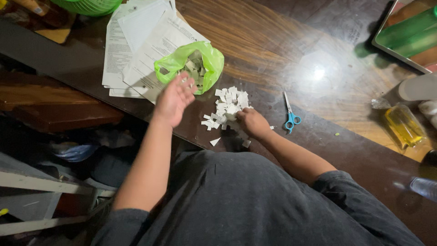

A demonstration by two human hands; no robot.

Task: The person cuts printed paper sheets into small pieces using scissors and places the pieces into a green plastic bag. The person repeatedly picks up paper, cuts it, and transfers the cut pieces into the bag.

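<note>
- Your left hand (174, 98) hovers spread at the green bag's (200, 61) mouth, which gapes toward you.
- Your right hand (251, 122) curls over the paper scraps (227, 107) near the table's (327, 73) front edge; grip unclear.

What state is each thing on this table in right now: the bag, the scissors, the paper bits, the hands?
Green plastic bag: open, paper bits inside.
Paper pieces: cut small, heaped loose on the table.
Scissors: closed, lying flat, untouched.
Printed sheets: whole, stacked under the bag.
Left hand: raised, fingers spread, at the bag's mouth.
Right hand: curled on the heap.
</note>
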